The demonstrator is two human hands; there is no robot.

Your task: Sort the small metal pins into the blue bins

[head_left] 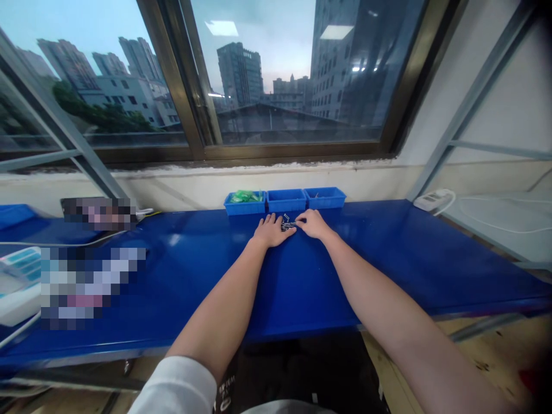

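Several small, shiny dark-and-silver metal pieces [288,226] lie in a little heap on the blue tabletop [297,287]; their exact kind is too small to tell. My left hand [270,231] rests flat at the heap's left side, fingers spread and pointing away from me, thumb reaching along its near edge. At the right side of the heap, my right hand [314,224] has its thumb and fingertips brought together in a pinch. Whatever sits between those fingertips is too small to make out.
Behind the hands stand three blue bins: a left bin [245,210] with green packets [245,196], a middle bin [286,206] and a right bin [326,202]. A white device [19,287] lies left, a power strip [433,199] far right. Metal frame posts flank the table.
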